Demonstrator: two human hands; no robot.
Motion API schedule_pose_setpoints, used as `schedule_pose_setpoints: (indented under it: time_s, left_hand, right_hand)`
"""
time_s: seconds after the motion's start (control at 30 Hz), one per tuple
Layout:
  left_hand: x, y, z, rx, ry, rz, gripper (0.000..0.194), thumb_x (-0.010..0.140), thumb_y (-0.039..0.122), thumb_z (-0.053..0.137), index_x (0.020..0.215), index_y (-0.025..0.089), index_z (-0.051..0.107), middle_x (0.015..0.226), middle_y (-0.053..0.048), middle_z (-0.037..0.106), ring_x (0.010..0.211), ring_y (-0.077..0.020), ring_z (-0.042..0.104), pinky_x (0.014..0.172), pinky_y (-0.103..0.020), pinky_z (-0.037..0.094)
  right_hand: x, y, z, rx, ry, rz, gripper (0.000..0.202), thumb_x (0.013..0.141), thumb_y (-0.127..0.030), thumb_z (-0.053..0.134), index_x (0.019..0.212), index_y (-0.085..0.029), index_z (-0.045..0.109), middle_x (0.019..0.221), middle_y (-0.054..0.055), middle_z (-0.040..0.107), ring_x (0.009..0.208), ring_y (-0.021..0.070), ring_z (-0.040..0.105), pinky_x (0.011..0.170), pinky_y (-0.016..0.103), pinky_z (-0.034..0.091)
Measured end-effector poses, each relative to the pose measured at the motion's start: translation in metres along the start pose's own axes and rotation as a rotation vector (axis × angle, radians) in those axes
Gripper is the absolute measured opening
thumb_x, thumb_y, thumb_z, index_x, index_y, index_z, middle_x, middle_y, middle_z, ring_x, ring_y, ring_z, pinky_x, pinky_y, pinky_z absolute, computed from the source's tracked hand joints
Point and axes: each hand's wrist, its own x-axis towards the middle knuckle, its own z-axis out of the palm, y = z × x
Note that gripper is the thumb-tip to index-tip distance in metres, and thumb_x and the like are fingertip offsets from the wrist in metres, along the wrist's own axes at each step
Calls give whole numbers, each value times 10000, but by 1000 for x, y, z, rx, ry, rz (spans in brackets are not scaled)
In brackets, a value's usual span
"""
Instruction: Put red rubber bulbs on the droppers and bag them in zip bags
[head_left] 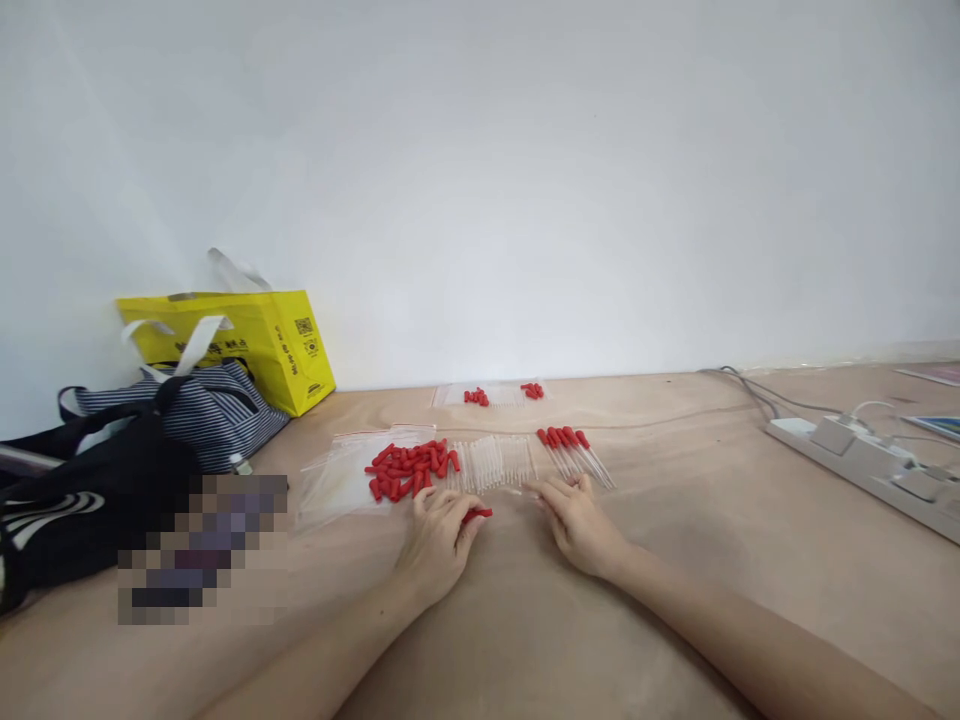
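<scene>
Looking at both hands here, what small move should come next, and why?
Probably use the right hand to bring one clear tube to the red cap: the left hand holds that cap, the right is near the tubes, and the red-capped tubes beyond it suggest this pairing.

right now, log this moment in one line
left hand: holds red dropper bulb | right hand: near clear tubes, grip unclear | red-bulbed droppers: beyond right hand
</scene>
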Motion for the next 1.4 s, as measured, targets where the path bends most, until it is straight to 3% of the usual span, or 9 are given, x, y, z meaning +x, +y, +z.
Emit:
schedule_pose_setpoints:
  time_s: [0.1,0.27,0.33,0.43,0.57,0.77,0.93,1.4]
  left_hand:
    - [-1,0,0,-8,-11,-1,125,831,195,419,856,218,539,821,5,639,821,-168,545,891,-445,227]
    - [-1,0,0,-14,-9,18,139,819,192,444,877,230,564,825,5,656,820,-172,549,877,-442,233]
    - [-1,0,0,-14,-1,28,152,816,191,455,893,242,575,836,8,664,824,-174,552,874,-442,231]
    - [0,0,1,-9,9,36,153,812,192,470,887,255,587,830,24,673,821,-173,559,879,-446,214]
    - [0,2,0,-1,26,48,148,813,188,473,876,254,589,811,31,677,806,-167,563,880,-442,207]
    - [0,4,-2,1,47,47,162,830,205,437,873,246,588,829,10,669,804,-164,558,895,-435,218]
    - [0,3,0,-2,57,39,168,840,222,422,883,238,583,818,3,667,800,-162,557,900,-442,215]
    - [-1,9,5,-85,130,-95,173,834,268,423,787,217,581,776,13,663,766,-170,580,850,-423,268]
  right_hand:
    - [0,5,-2,70,47,14,414,809,-49,283,1149,-213,453,886,55,585,747,152,515,696,281,353]
    - [1,5,-3,147,52,11,315,853,-151,304,1115,-201,473,899,53,616,797,150,545,715,272,378]
    - [1,3,-3,69,63,23,267,863,-206,348,1084,-199,497,854,43,638,723,143,554,735,286,347]
    - [2,-2,-2,-103,120,-15,207,860,-237,397,886,-210,600,707,20,622,648,129,527,691,285,278]
    - [4,-6,0,-262,188,-91,209,851,-227,431,776,-218,625,754,25,603,738,147,493,718,309,225]
    - [4,-4,7,-303,161,-139,267,853,-133,397,1032,-223,574,703,18,608,739,151,490,840,367,174]
    - [4,-9,7,-286,142,-142,214,858,-173,407,864,-222,616,650,5,603,648,128,481,819,356,177]
    - [2,-30,12,-171,128,-149,237,830,-126,359,698,-163,552,582,-9,544,513,95,379,654,297,182]
